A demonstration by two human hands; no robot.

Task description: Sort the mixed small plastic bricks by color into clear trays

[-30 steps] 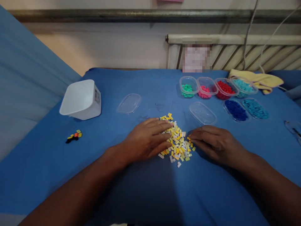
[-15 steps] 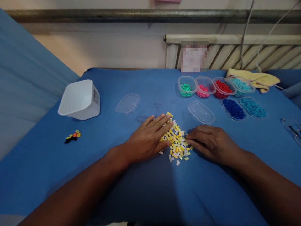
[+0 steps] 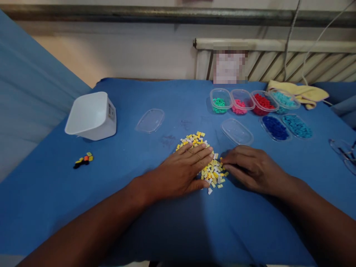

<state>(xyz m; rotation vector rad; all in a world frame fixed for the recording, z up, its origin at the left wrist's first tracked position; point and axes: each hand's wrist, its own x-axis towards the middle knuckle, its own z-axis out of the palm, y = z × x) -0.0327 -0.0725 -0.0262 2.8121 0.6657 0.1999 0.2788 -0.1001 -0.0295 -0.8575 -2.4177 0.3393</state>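
A loose pile of small yellow and white toy bricks (image 3: 213,171) lies on the blue cloth. My left hand (image 3: 185,168) rests flat across the pile, fingers stretched out, covering part of it. At the pile's right edge is my right hand (image 3: 250,167), its fingers drawn together and pointing left. Its fingertips touch the outermost bricks; whatever may be between them is hidden. A few black, orange and yellow pieces (image 3: 83,160) sit apart at the left.
A white tub (image 3: 111,124) stands at the left. Two clear lids (image 3: 151,120) lie behind the hands. Clear containers (image 3: 221,107) of green, pink, red and turquoise bricks line the back right, before a yellow cloth (image 3: 308,94). Blue bricks (image 3: 275,128) fill shallow lids; glasses (image 3: 345,152) lie far right.
My left hand has slid right over the pile, uncovering bricks at its back left. My right hand stays at the right edge, nearly still. The view has shifted slightly.
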